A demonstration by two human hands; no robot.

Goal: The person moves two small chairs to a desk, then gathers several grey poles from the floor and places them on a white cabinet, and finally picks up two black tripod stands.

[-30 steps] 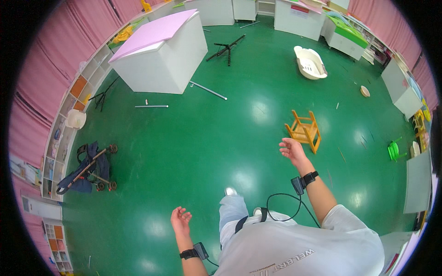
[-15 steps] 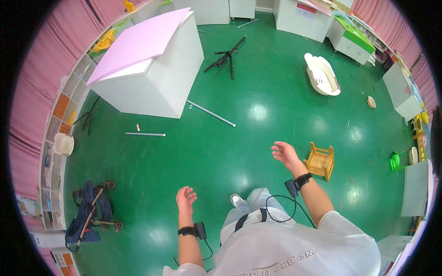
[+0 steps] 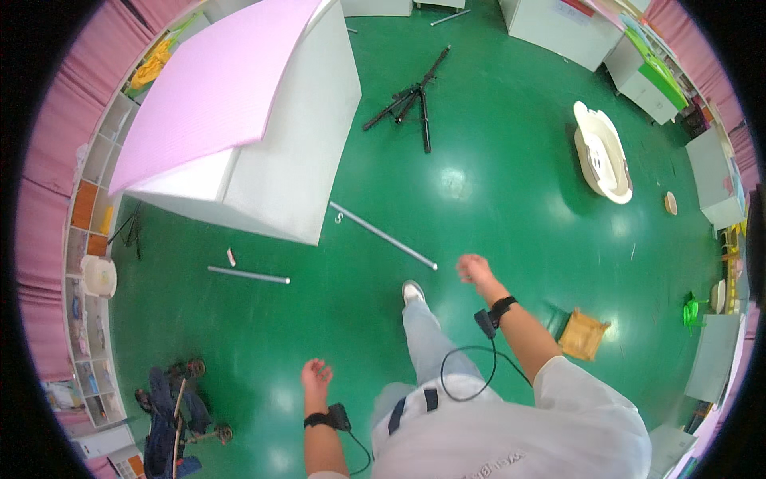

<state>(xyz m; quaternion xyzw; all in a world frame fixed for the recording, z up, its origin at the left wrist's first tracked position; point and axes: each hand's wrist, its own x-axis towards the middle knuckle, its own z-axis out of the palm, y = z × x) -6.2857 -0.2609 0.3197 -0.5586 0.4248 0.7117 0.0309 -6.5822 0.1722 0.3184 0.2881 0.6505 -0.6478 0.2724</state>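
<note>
My left hand [image 3: 317, 373] hangs in the air at the lower middle, its fingers loosely curled, with nothing in it. Farther forward and to the right, my right hand [image 3: 476, 273] is also in the air, fingers slightly bent and slightly blurred, holding nothing. Below it in the picture, a black strap with a small black box [image 3: 488, 321] and cable sits on my right wrist. A similar strap with a box [image 3: 339, 417] is on my left wrist. Nearest to my right hand on the floor is a pale grey pole [image 3: 387, 235]. A small wooden chair [image 3: 583, 334] stands to its right.
Ahead left is a white cabinet [image 3: 291, 144] with a pink sheet [image 3: 215, 76] on top. A black tripod [image 3: 416, 100], another pole [image 3: 249, 275] and a cream baby bath [image 3: 604, 152] lie on the green floor. A folded dark stroller [image 3: 163, 423] is at lower left; shelves line the left wall.
I have stepped forward: the cabinet, poles, tripod and bath appear nearer, and the chair has slid down and right in view. One foot is now ahead. Both hands remain without anything.
</note>
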